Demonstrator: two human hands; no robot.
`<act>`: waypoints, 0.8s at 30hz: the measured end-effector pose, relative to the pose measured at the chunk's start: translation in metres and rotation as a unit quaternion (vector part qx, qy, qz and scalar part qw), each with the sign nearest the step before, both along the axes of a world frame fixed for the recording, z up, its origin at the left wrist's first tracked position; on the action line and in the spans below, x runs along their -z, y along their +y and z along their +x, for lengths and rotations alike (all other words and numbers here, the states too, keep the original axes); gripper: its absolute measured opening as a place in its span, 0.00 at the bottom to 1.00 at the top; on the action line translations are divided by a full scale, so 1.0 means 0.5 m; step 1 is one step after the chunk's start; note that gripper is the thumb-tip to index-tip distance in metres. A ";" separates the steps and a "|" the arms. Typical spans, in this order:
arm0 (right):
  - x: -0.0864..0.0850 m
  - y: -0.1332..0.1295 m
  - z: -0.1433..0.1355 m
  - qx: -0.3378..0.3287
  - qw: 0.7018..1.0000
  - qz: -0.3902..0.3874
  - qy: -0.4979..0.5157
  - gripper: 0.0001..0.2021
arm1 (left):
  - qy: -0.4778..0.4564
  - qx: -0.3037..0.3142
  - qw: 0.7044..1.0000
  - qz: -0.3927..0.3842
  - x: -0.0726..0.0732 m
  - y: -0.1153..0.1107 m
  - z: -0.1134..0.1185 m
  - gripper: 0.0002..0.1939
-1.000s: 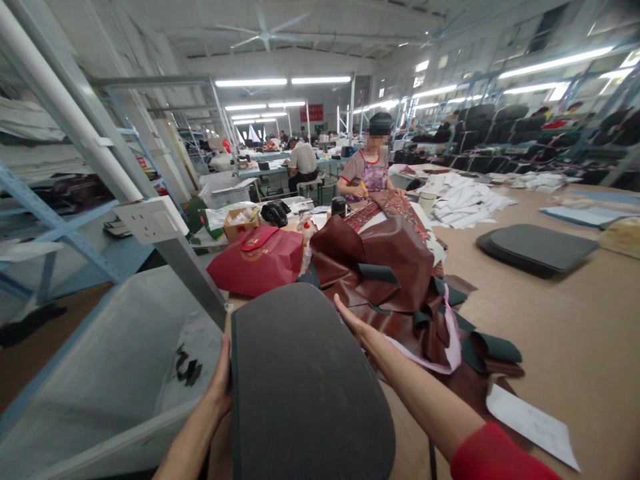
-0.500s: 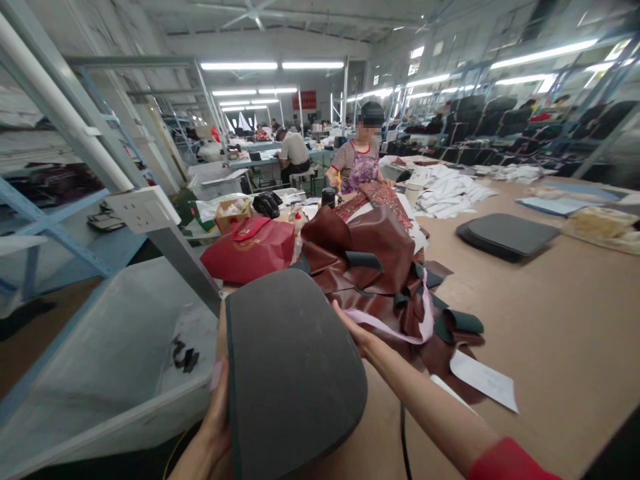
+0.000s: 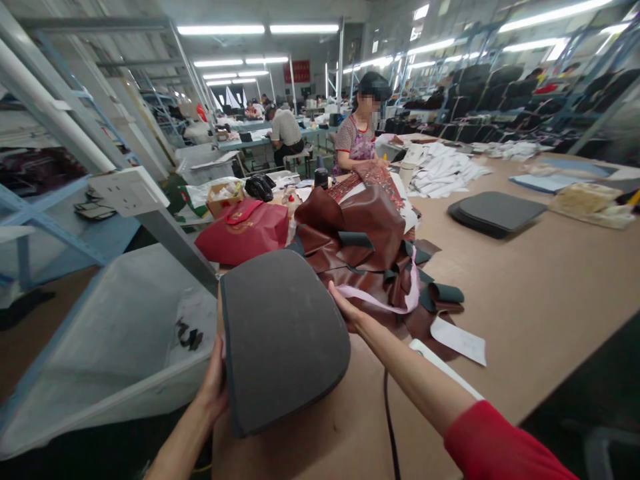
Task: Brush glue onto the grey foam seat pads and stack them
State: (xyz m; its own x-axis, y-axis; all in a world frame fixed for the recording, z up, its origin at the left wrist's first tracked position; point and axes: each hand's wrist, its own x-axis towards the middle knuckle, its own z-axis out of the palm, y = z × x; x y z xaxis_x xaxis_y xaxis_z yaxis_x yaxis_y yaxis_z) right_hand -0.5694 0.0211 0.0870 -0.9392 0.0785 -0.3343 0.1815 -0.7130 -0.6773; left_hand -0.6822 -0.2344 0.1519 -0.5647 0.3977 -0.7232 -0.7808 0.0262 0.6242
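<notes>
A dark grey flat panel with rounded corners [image 3: 285,340], perhaps a stack of several, lies between my two hands above the near edge of the table. My left hand [image 3: 216,380] presses its left edge, some fingers hidden underneath or behind it. At the far right edge my right hand [image 3: 345,310] grips it, with the thumb side showing and the other fingers out of sight. Just beyond sits a heap of brown leather pieces [image 3: 370,227] with a pink strip [image 3: 385,305] draped over it. A white paper slip [image 3: 459,339] lies to the right of my right hand.
Left of the table stands a large whitish bin [image 3: 125,320], below a post with a socket box [image 3: 129,192]. A red bag [image 3: 245,233] rests behind the panel. More grey panels [image 3: 497,212] lie at right. A co-worker [image 3: 357,133] handles patterned red material across the table [image 3: 505,293].
The view has tilted downward a little. The panel and both hands have shifted slightly up and left in view, with the same hold. The co-worker's head and arms have moved.
</notes>
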 end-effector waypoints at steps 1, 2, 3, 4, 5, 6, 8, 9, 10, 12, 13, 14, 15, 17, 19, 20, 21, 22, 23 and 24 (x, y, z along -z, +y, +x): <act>0.001 -0.005 0.011 0.004 1.000 -0.006 0.001 0.34 | 0.005 -0.004 1.000 0.000 0.000 -0.002 0.006 0.25; 0.002 -0.011 0.020 0.009 1.000 -0.015 0.003 0.33 | 0.015 -0.012 1.000 0.002 0.000 -0.004 0.012 0.24; 0.005 -0.018 0.027 0.016 1.000 -0.023 0.003 0.33 | 0.026 -0.019 0.999 0.003 0.002 -0.005 0.018 0.23; 0.008 -0.024 0.031 0.025 0.999 -0.025 0.004 0.33 | 0.034 -0.024 0.999 0.006 0.004 -0.005 0.022 0.22; 0.012 -0.031 0.032 0.034 0.999 -0.024 0.005 0.33 | 0.037 -0.025 0.999 0.008 0.007 -0.004 0.025 0.22; 0.015 -0.036 0.032 0.043 0.999 -0.022 0.004 0.33 | 0.036 -0.023 0.999 0.009 0.009 -0.003 0.027 0.21; 0.019 -0.041 0.028 0.055 0.998 -0.019 0.000 0.33 | 0.032 -0.013 0.999 0.009 0.015 -0.001 0.027 0.20; 0.020 -0.042 0.026 0.055 0.998 -0.020 -0.002 0.33 | 0.031 -0.008 0.999 0.008 0.017 0.000 0.026 0.19; 0.020 -0.041 0.024 0.053 0.998 -0.021 -0.004 0.33 | 0.029 -0.005 1.000 0.007 0.019 0.000 0.024 0.19; 0.021 -0.039 0.023 0.053 0.998 -0.023 -0.006 0.32 | 0.026 0.001 1.000 0.002 0.021 -0.003 0.022 0.19; 0.021 -0.038 0.023 0.055 0.998 -0.024 -0.005 0.32 | 0.024 0.003 1.000 -0.001 0.022 -0.004 0.021 0.19; 0.022 -0.038 0.023 0.056 0.998 -0.026 -0.002 0.32 | 0.022 0.004 1.000 -0.003 0.022 -0.006 0.020 0.20; 0.024 -0.038 0.024 0.056 0.998 -0.028 0.003 0.32 | 0.023 0.005 1.000 -0.005 0.022 -0.007 0.019 0.20; 0.029 -0.042 0.024 0.057 0.998 -0.032 0.014 0.34 | 0.018 0.006 1.000 -0.005 0.019 -0.008 0.020 0.20; 0.033 -0.048 0.022 0.057 0.998 -0.034 0.017 0.35 | 0.012 0.007 1.000 0.002 0.016 -0.006 0.024 0.21; 0.034 -0.051 0.020 0.057 0.998 -0.033 0.015 0.35 | 0.013 0.005 1.000 0.005 0.014 -0.004 0.027 0.21; 0.032 -0.053 0.019 0.058 0.998 -0.032 0.013 0.34 | 0.015 0.004 1.000 0.007 0.013 -0.003 0.032 0.21; 0.029 -0.055 0.018 0.056 0.998 -0.031 0.012 0.34 | 0.019 0.004 1.000 0.006 0.011 -0.003 0.035 0.21; 0.025 -0.055 0.018 0.052 0.998 -0.029 0.010 0.33 | 0.023 0.006 1.000 0.006 0.010 -0.006 0.037 0.21; 0.020 -0.054 0.020 0.048 0.999 -0.024 0.004 0.33 | 0.023 0.014 1.000 0.007 0.008 -0.011 0.035 0.22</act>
State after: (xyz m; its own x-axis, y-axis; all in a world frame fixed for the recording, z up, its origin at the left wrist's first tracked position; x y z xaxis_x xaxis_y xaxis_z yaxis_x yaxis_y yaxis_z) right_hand -0.5595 -0.0058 0.0768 -0.9308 0.1532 -0.3320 0.1047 -0.7583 -0.6435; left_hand -0.6646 -0.2398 0.1477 -0.5853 0.4241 -0.6910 -0.7508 0.0382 0.6594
